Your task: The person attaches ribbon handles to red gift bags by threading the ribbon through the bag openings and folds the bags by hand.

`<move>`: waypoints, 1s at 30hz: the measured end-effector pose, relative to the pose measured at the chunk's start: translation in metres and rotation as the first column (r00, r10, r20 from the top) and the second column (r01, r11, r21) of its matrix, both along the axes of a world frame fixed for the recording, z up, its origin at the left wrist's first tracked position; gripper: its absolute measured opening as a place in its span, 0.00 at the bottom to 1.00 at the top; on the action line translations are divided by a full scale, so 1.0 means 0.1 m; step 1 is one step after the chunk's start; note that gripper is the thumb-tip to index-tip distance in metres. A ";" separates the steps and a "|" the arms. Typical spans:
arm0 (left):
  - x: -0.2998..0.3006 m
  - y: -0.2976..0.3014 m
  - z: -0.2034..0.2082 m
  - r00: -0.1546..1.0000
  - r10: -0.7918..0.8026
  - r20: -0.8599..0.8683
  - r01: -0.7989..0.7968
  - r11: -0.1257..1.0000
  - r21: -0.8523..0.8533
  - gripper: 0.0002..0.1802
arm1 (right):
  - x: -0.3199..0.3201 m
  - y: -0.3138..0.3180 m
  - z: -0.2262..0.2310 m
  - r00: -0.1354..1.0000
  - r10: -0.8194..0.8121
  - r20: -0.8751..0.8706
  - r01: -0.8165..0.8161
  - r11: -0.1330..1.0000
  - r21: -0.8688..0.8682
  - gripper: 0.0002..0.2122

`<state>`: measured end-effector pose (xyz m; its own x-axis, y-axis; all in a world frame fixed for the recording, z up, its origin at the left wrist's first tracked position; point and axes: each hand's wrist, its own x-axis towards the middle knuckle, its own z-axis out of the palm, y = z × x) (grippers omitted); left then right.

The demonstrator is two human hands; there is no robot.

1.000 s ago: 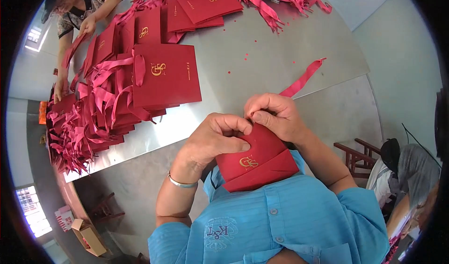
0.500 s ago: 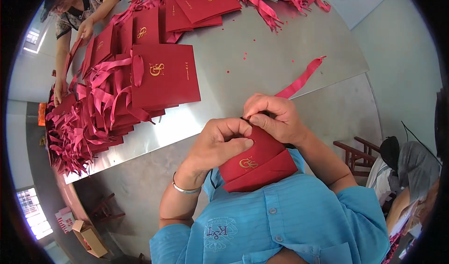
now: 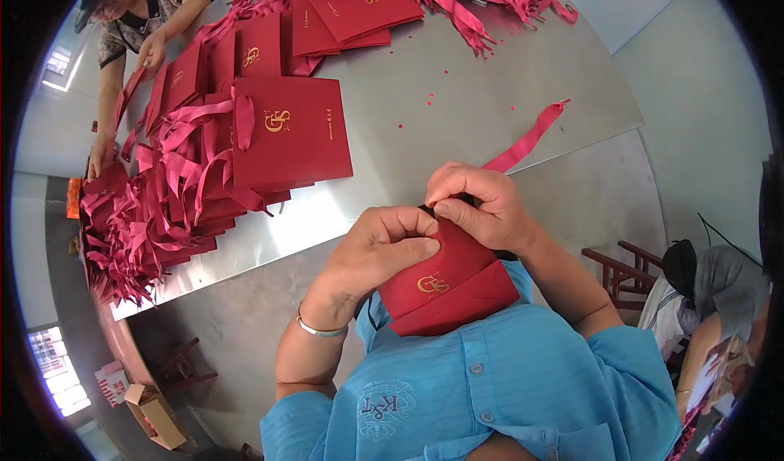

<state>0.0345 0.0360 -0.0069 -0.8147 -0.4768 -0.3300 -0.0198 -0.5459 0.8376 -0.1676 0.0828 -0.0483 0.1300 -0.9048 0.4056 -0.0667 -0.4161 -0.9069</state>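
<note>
A red paper gift bag (image 3: 453, 285) with a gold emblem rests tilted against my blue shirt. My left hand (image 3: 392, 244) pinches its upper edge between thumb and fingers. Close beside it, my right hand (image 3: 478, 204) is closed at the same edge, thumb against fingertips; whether it grips the bag's edge or a ribbon end there is hidden. A pink ribbon (image 3: 531, 138) runs out from behind my right hand and over the table edge.
Stacked red bags with ribbon handles (image 3: 294, 130) cover the metal table's (image 3: 490, 77) left side. Loose ribbons (image 3: 490, 4) lie at the far end. A co-worker's hand (image 3: 151, 53) handles bags at far left. A wooden stool (image 3: 625, 273) stands at right, a cardboard box (image 3: 155, 416) lower left.
My hands and the bag stay almost in place, with my left hand shifting very slightly. The co-worker's lower hand has moved a little at the far left.
</note>
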 end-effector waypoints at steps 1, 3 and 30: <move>0.00 0.01 0.00 1.000 0.020 0.022 -0.019 0.999 -0.046 0.06 | 0.00 -0.01 0.01 1.000 0.001 0.000 -0.001 1.000 0.000 0.01; -0.01 0.04 0.00 0.998 0.041 0.044 -0.037 0.995 -0.089 0.08 | 0.00 0.00 0.02 1.000 -0.014 0.003 0.014 1.000 -0.005 0.02; -0.04 0.13 0.07 0.975 0.161 0.153 -0.103 0.938 -0.331 0.04 | -0.08 0.13 0.47 0.911 -0.237 -0.336 0.097 0.918 -0.385 0.10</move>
